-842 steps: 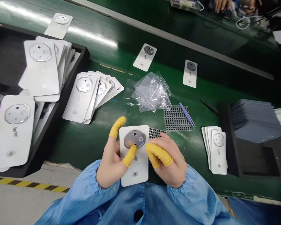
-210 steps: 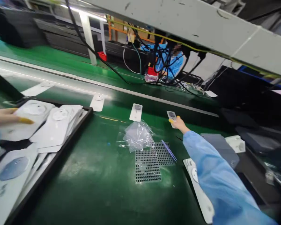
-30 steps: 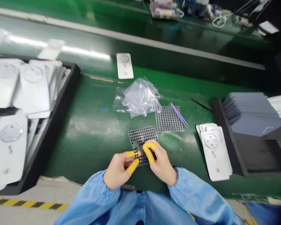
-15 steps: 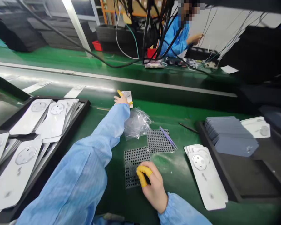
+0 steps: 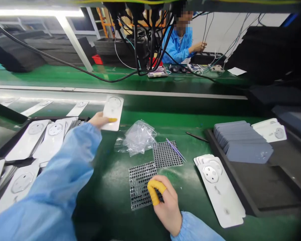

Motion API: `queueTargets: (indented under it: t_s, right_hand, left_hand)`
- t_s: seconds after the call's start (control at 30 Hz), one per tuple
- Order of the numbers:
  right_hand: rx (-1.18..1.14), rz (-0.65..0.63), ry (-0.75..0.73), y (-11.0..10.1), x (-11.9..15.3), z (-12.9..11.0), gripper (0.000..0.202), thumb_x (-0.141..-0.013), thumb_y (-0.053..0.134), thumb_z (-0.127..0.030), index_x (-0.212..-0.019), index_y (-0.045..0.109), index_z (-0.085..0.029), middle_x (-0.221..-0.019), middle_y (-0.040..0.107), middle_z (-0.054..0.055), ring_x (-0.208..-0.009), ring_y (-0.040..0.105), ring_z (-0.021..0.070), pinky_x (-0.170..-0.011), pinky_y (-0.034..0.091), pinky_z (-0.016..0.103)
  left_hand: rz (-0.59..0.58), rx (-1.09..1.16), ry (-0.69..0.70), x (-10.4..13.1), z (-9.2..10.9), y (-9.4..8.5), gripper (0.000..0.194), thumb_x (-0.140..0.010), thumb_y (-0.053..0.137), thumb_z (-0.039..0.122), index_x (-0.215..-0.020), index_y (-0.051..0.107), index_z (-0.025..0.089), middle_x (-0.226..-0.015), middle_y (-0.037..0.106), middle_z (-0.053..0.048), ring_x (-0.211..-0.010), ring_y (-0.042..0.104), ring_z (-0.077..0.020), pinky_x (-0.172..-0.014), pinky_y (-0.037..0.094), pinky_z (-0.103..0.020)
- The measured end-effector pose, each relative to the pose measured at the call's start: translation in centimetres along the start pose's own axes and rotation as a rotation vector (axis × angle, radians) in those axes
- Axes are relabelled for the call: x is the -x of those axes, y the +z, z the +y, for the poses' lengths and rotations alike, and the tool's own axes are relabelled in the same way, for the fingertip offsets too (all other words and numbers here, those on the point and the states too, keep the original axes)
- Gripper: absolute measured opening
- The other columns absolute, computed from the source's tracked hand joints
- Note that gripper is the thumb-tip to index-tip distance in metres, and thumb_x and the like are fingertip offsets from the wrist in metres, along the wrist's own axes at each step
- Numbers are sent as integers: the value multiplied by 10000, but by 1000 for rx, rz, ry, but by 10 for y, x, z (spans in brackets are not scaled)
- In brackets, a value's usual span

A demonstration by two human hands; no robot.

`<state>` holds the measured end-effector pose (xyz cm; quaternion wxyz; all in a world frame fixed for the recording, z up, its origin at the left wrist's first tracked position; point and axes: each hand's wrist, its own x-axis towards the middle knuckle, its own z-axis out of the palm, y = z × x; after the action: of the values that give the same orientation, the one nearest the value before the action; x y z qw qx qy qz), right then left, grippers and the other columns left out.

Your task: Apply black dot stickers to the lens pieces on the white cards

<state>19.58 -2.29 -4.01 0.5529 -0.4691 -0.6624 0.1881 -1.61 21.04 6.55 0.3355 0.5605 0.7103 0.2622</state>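
Note:
My left hand (image 5: 99, 120), a yellow cot on its thumb, grips a white flat panel (image 5: 112, 108) with a round recess, held up over the bench. My right hand (image 5: 167, 202) is pinched closed at the lower right of a clear sheet of small black dots (image 5: 142, 182); its yellow-covered fingertips meet, and what they hold, if anything, is hidden. Touching that sheet at the upper right is a second dotted sheet (image 5: 165, 155) with purple tweezers (image 5: 176, 150) across it. Behind them lie crumpled clear plastic bags (image 5: 139, 138).
Black trays hold white panels (image 5: 22, 179) at left and grey panels (image 5: 243, 140) at right. A small stack of white panels (image 5: 219, 189) lies beside the right tray. More panels (image 5: 79, 107) lie along the strip behind. Black cables (image 5: 152, 43) hang ahead; a co-worker in blue (image 5: 177, 47) sits beyond.
My left hand has lifted the white panel off the far side of the bench and drawn it leftward and nearer. The right hand stays at the dotted sheet. The view has shifted a little.

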Motion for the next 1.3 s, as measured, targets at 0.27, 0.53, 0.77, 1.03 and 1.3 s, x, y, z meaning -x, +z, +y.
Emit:
queueTargets:
  t_s: [0.27,0.53,0.77,1.03,1.3]
  right_hand:
    - [134,78,-97,-14,-21,-8,320,-816,614,-40,-1083,608,-215,-943,660,81,-890,632,205,-763,564,388]
    - [243,-138,-112,-22,-1,-16,405,-848,556,-71,-1207,559,-259,-1160,664,83,-1067,622,227,-893,551,482]
    - [336,-212,-194,-26,0,-24,327,-842,533,-57,-1124,589,-212,-1140,693,97,-1132,615,214,-983,507,481]
    - [315,-243,-237,-28,-1,-23,217,-881,481,-153,-1043,623,-128,-1234,615,193,-1221,550,294,-974,476,530]
    - [314,-329,-192,-27,3,-26,291,-884,466,-134,-1139,598,-87,-1315,549,232,-1270,501,316,-990,466,548]
  left_hand:
    - [-563,785,-401,220,-78,71,861,-689,770,391,-1423,338,261,-1156,705,-118,-979,695,-339,-644,602,-338]
    - [-603,928,-407,256,-71,96,866,-714,763,338,-1442,296,314,-1340,598,-77,-1057,663,-307,-719,611,-302]
    - [-498,929,-238,258,-69,99,784,-783,697,306,-1464,308,277,-1387,559,-86,-1240,548,-321,-961,542,-373]
    - [-370,881,-43,262,-73,105,686,-783,693,155,-1400,419,278,-1379,553,-94,-1256,536,-309,-1016,489,-399]
    - [-347,634,113,263,-88,110,672,-839,590,126,-1438,337,296,-1425,489,-99,-1259,530,-299,-1009,484,-428]
